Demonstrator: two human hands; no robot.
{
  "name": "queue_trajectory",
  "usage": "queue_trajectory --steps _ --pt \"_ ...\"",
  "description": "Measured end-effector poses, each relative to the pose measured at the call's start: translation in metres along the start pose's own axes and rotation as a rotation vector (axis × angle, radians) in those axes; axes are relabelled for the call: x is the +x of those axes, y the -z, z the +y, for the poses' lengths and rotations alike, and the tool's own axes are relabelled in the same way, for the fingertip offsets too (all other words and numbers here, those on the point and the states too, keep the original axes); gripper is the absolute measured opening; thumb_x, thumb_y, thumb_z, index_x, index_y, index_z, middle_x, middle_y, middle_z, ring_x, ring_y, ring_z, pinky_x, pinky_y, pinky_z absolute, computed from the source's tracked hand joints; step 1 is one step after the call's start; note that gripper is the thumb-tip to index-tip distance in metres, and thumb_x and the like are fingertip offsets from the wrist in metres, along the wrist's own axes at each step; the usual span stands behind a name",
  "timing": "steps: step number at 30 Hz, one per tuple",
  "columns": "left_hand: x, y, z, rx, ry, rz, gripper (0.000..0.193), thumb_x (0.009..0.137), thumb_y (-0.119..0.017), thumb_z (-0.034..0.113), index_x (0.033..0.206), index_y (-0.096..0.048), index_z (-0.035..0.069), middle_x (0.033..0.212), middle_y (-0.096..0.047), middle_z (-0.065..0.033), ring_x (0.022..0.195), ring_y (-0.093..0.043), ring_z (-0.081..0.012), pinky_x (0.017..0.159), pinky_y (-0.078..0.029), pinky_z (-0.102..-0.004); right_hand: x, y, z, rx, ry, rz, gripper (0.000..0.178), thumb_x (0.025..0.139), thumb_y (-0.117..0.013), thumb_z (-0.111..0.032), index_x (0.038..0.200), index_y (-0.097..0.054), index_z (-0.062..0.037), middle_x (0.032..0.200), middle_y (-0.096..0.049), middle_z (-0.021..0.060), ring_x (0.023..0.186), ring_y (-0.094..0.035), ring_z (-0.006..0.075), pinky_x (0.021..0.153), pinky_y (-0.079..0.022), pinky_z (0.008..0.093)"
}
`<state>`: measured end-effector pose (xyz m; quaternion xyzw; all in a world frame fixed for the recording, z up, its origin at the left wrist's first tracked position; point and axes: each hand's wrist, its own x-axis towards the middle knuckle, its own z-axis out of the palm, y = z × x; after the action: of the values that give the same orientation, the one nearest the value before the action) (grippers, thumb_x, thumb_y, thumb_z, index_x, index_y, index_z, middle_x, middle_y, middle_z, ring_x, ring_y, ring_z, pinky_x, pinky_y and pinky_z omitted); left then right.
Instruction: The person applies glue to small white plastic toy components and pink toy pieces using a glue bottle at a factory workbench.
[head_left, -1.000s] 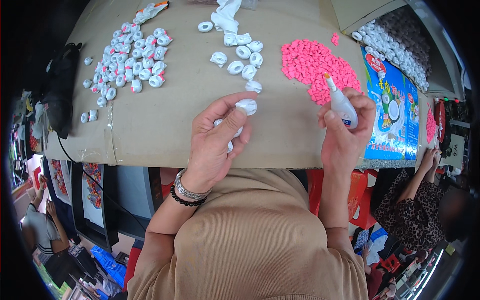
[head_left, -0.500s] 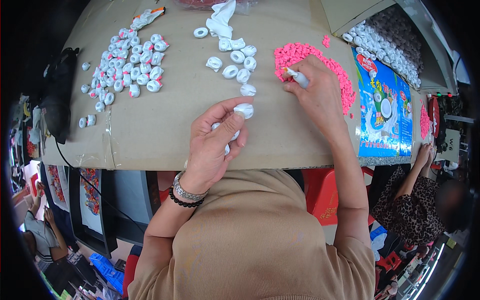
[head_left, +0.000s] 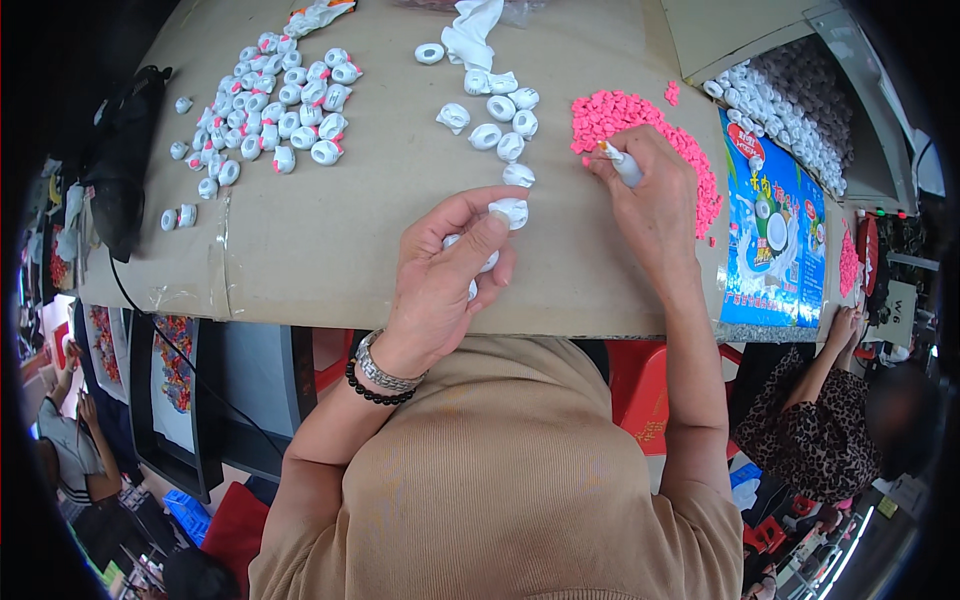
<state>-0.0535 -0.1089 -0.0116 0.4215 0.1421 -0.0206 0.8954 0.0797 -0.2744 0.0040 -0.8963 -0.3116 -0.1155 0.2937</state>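
Observation:
My left hand point(head_left: 445, 275) pinches a small white hollow plastic piece point(head_left: 512, 213) between thumb and forefinger. More white pieces point(head_left: 486, 262) are tucked in the curled fingers below it. My right hand point(head_left: 660, 205) is closed round a small white glue bottle point(head_left: 624, 166) with an orange-brown tip, at the near left edge of a heap of small pink pieces point(head_left: 612, 112). Whether its fingertips also hold a pink piece is hidden. Loose white pieces point(head_left: 486, 136) lie in a trail beyond my left hand. On the left sits a cluster of white pieces with pink parts attached point(head_left: 270, 115).
A crumpled white cloth point(head_left: 472, 35) lies at the far side of the table point(head_left: 370, 200). At right, an open box point(head_left: 800, 110) holds many white and grey pieces beside a blue printed sheet point(head_left: 768, 230). A black object with a cable point(head_left: 130, 170) edges the left. Co-workers sit either side.
The whole view has turned slightly, so the table things appear farther right. Both hands keep their grips; relative to the pieces, they have barely moved.

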Motion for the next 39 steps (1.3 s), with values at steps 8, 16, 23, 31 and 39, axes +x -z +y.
queue_trajectory --steps 8,16,23,31,39 --pt "0.001 0.000 -0.001 0.004 -0.030 -0.001 0.029 0.095 -0.056 0.018 0.118 -0.058 0.002 0.093 -0.058 -0.0021 0.062 -0.050 -0.0040 0.041 -0.030 -0.0179 -0.007 -0.001 -0.001 0.149 -0.235 0.065 0.014 0.077 -0.072 -0.010 0.082 -0.063 -0.0010 0.076 -0.065 0.0110 0.066 -0.062 0.0236 0.059 -0.046 0.0354" --pt "0.000 -0.002 -0.002 -0.001 -0.030 0.004 0.030 0.095 -0.056 0.019 0.119 -0.057 0.002 0.096 -0.059 -0.0032 0.063 -0.050 -0.0040 0.042 -0.031 -0.0173 -0.019 0.009 -0.007 1.091 -0.655 -0.129 0.013 0.081 -0.069 -0.008 0.091 -0.065 -0.0008 0.079 -0.065 0.0040 0.071 -0.060 0.0099 0.062 -0.046 0.0238" --pt "-0.004 -0.008 -0.003 0.022 -0.047 -0.006 0.034 0.095 -0.056 0.022 0.121 -0.055 0.000 0.094 -0.060 -0.0037 0.063 -0.051 -0.0047 0.040 -0.030 -0.0168 -0.034 0.006 -0.021 1.336 -0.681 -0.165 0.016 0.079 -0.069 -0.002 0.094 -0.064 0.0011 0.084 -0.067 0.0072 0.075 -0.062 0.0116 0.065 -0.048 0.0236" --pt "-0.005 -0.007 -0.004 0.054 -0.032 -0.021 0.033 0.094 -0.058 0.018 0.122 -0.055 0.001 0.097 -0.060 -0.0042 0.063 -0.051 -0.0048 0.041 -0.029 -0.0168 -0.039 0.007 -0.030 1.283 -0.634 -0.127 0.017 0.077 -0.068 0.003 0.094 -0.064 0.0016 0.084 -0.067 0.0074 0.075 -0.064 0.0123 0.067 -0.049 0.0238" --pt "-0.004 -0.009 -0.006 0.079 -0.059 0.014 0.033 0.093 -0.059 0.017 0.121 -0.055 0.001 0.096 -0.060 -0.0039 0.063 -0.050 -0.0040 0.040 -0.029 -0.0167 -0.042 0.004 -0.040 1.276 -0.575 -0.094 0.013 0.078 -0.067 0.004 0.090 -0.064 0.0013 0.083 -0.067 0.0073 0.076 -0.065 0.0125 0.062 -0.051 0.0237"
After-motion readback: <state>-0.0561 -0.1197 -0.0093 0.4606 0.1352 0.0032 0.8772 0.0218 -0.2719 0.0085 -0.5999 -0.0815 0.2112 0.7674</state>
